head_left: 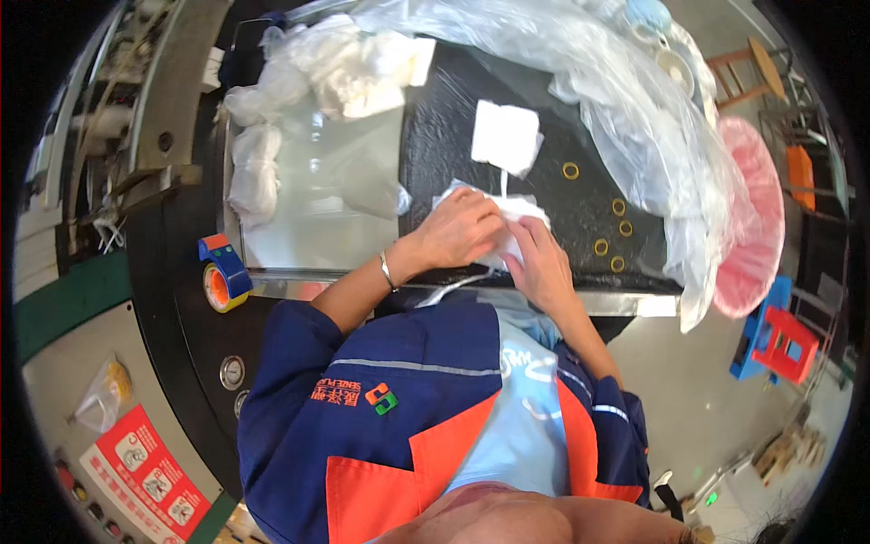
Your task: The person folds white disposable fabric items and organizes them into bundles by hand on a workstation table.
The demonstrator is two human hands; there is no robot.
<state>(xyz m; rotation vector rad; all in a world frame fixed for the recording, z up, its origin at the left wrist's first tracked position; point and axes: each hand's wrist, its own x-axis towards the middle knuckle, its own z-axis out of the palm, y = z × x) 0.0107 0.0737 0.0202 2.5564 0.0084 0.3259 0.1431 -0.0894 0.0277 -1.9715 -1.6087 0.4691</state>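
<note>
My left hand bends over a white folded plastic-looking bundle near the front edge of the black work surface. Its fingers are curled onto the bundle's left side. My right hand grips the right side, thumb and fingers closed on it. Parts of the bundle are hidden under both hands. A thin white strip hangs over the front edge below them. Farther back lies a white square packet with clear film at its edge. Several yellow rings like rubber bands are scattered to the right.
Clear plastic sheeting drapes along the back and right. Bundled translucent bags lie at the back left, beside a pale panel. A blue tape dispenser sits at the left edge. Pink plastic and a red stool stand right.
</note>
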